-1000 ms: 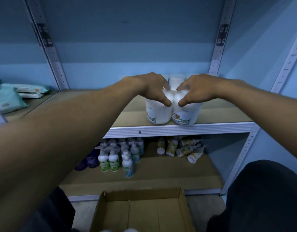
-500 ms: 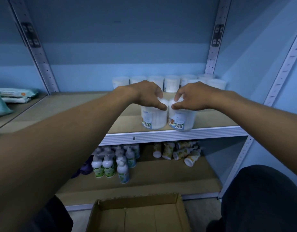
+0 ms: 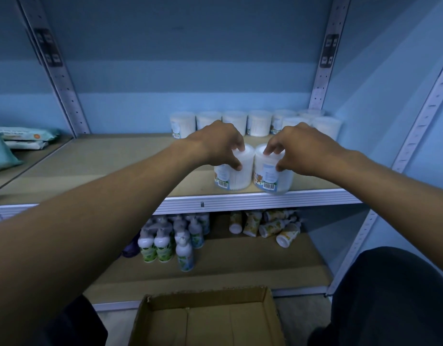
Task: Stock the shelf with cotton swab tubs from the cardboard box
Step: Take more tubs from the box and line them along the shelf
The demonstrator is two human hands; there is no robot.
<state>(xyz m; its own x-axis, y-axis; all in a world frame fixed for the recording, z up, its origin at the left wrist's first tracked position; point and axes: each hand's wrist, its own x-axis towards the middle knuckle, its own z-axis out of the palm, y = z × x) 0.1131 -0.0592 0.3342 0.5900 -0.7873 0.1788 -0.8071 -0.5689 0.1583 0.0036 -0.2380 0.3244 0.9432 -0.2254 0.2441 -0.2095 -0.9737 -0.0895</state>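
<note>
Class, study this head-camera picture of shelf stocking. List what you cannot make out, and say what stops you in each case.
- Cardboard box, head view: its near part runs off the bottom edge, so whether tubs remain is unknown.
- Tops of the two front tubs: covered by the left hand and right hand.
- Back row of tubs: partly behind the hands; count uncertain.
- Tub labels: too small and dim to read.
- Wipe packs: cut by the left edge.

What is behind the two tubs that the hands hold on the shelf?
Behind the left tub and right tub stands a row of tubs at the back of the shelf. The left hand and right hand cover the row's lower parts.
</note>
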